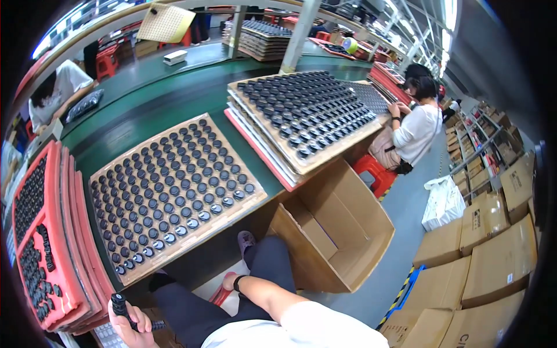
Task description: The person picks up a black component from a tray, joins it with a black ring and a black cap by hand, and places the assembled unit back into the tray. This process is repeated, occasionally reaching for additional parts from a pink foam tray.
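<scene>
My left hand [138,318] is closed around a black ribbed cylindrical part [119,301] at the lower left. Another black ribbed end [158,325] sticks out beside the fingers; I cannot tell if it is the same piece. My right hand [225,288] hangs low between my thighs, below a black wristband, its fingers blurred and reddish. On the bench ahead lies a tan board [250,204] with rows of black round-topped parts [174,218] standing in it. Left of it, a stack of red trays [81,232] carries loose black parts [36,278] on top.
A stack of boards [293,171] full of black parts stands right of the board. Below is an open cardboard box [362,261]. A co-worker [415,124] sits at the far right on a red stool [374,174]. Closed cartons [499,255] line the right side.
</scene>
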Tool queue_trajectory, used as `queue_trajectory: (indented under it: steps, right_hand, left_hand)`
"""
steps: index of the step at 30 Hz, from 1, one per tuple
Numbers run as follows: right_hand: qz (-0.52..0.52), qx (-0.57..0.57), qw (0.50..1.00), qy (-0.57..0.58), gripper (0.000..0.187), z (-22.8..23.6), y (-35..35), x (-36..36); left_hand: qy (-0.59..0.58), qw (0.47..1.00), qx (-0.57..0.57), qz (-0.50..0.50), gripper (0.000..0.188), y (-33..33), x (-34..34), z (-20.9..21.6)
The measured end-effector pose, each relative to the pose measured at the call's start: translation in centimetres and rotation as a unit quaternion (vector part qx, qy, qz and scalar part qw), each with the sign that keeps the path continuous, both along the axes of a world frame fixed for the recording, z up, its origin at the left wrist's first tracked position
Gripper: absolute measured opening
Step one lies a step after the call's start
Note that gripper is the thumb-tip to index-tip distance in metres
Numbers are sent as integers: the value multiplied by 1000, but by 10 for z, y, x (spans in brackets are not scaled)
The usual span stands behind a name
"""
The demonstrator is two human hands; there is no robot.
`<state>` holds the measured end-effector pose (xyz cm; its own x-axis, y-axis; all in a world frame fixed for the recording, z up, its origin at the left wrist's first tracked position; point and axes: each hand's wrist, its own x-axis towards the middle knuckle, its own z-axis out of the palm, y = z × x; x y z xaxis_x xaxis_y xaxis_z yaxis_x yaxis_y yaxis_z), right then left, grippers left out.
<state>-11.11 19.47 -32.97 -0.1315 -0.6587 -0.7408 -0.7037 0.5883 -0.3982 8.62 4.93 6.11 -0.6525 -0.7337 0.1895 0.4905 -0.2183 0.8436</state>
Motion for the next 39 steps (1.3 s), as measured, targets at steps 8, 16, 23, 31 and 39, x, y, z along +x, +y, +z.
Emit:
queue_trajectory:
  steps: [8,16,23,31,39]
  right_hand:
    - [-204,-55,955,209,45,-101,-3,-26]
    - [-258,-152,949,95,44,-103,-112,-121]
    - [-309,-227,923,38,44,-58,-99,-155]
    - [-296,-345,890,44,45,50,-47,-192]
    - [25,-410,889,-203,46,177,-87,-83]
  left_hand:
    - [-93,993,45,63,27,-27,-65,27]
    - [-233,970,-12,-76,32,-101,-130,56]
    - [-307,943,122,32,10,-107,-167,88]
    - [-225,955,170,92,25,-72,-138,87]
    - [-119,991,13,-53,39,-42,-82,65]
